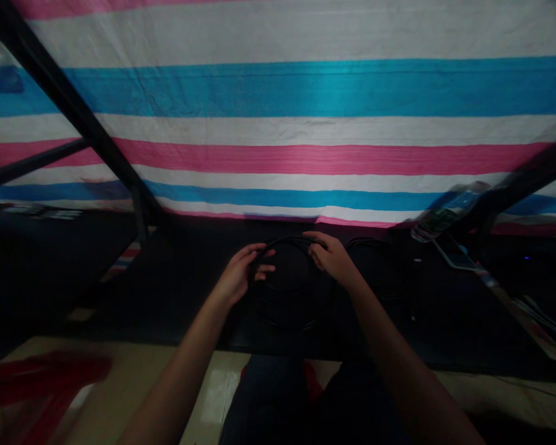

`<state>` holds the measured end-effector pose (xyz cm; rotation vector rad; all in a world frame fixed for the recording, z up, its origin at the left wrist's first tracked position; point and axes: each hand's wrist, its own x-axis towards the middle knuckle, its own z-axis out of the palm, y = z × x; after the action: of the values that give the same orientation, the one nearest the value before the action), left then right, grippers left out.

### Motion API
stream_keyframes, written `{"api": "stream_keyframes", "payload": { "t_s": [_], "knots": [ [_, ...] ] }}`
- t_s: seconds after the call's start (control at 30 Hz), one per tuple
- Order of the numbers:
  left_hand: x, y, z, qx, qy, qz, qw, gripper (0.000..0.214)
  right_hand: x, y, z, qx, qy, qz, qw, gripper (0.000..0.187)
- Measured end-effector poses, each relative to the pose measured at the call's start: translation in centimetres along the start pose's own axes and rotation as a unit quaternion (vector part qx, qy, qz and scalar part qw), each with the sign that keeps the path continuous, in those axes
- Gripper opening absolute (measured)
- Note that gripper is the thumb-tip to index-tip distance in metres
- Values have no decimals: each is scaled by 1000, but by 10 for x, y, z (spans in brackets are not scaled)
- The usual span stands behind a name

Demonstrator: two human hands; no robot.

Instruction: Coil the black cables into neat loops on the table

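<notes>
Gripped: cable (288, 238) (bottle label (440, 220) blurred).

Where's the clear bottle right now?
In the head view, the clear bottle is on the right, beyond the right hand, near the slanted black bar and the flat phone-like object.

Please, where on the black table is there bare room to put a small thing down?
The table looks bare between the left hand and the dark post, though the picture is dim. It is crowded right of the right hand: a second coil, a bottle and what looks like a phone. The held cable loop fills the middle.
</notes>
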<state>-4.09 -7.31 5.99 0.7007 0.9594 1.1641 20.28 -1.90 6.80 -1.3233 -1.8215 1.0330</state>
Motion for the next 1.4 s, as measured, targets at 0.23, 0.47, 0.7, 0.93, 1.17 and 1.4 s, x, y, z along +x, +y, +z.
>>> {"api": "stream_keyframes", "payload": {
  "t_s": [0.23, 0.47, 0.7, 0.93, 1.17, 1.4],
  "knots": [
    [5, -5, -4, 79, -1, -13, 997, 38, 1, 7, -5, -23, -87, 27, 996, 49],
    [13, -1, 6, 128, 44, 68, 989, 41, -8, -19, -9, 37, -202, -2, 979, 21],
    [4, 8, 10, 102, -10, 60, 993, 36, -1, -17, -18, 32, -97, -16, 995, 26],
    [2, 12, 9, 3, 27, 37, 999, 35, 2, -7, -16, 216, -54, 51, 974, 37],
    [6, -4, 12, -7, -10, 20, 1000, 35, -2, 3, -11, 241, 5, 76, 968, 40],
    [14, 7, 5, -65, 36, -10, 997, 33, -13, 23, -32, 12, -35, 7, 999, 35]
  ]
}}
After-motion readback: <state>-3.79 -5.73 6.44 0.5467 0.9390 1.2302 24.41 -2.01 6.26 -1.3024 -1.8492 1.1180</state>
